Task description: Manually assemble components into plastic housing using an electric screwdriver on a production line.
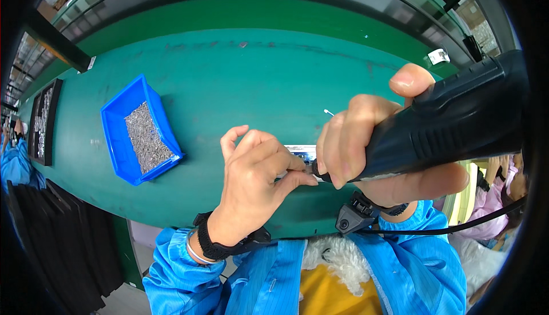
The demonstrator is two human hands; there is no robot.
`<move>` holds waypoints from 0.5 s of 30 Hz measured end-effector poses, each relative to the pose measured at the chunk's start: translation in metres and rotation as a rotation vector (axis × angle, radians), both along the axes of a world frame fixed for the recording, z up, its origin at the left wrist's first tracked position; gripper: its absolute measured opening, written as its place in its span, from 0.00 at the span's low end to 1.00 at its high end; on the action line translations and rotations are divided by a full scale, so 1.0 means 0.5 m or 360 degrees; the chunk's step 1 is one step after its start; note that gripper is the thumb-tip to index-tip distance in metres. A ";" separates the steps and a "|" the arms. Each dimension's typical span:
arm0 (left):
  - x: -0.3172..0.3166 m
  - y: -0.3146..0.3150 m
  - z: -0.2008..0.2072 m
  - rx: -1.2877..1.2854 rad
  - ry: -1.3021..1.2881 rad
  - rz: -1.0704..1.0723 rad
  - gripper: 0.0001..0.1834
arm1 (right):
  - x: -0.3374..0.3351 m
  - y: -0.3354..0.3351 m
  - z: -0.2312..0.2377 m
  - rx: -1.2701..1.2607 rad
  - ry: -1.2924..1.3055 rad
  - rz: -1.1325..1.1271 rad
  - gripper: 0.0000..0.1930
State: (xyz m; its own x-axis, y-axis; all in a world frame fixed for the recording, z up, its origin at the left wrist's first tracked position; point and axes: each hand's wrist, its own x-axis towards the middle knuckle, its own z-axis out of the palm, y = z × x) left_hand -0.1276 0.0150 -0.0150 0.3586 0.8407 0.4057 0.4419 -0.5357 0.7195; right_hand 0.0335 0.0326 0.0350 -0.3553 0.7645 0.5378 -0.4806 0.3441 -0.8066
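The left fingers (pixel 273 150) bend into a pinch while the right fingers (pixel 350 138) curl into a grip

The tabletop (pixel 229 80) is brightly lit; a soft shadow is cast beside the blue bin (pixel 116 143); straight lines are bowed outward.

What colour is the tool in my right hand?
The tool is black; it shows best in the head view.

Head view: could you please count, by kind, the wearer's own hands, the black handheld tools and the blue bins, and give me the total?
Own hands: 2 (left hand, right hand)
Black handheld tool: 1
Blue bin: 1
Total: 4
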 end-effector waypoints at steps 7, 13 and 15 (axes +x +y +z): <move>-0.007 -0.006 -0.010 -0.0026 -0.0086 0.0024 0.11 | 0.001 -0.005 0.007 0.0063 -0.0116 0.0067 0.43; -0.016 -0.011 -0.012 -0.0031 0.0059 -0.0008 0.24 | -0.019 -0.010 -0.005 -0.0008 -0.0074 -0.0069 0.44; -0.023 -0.008 -0.019 -0.0082 0.0054 0.0024 0.28 | -0.017 -0.009 -0.007 0.0017 -0.0160 -0.0038 0.45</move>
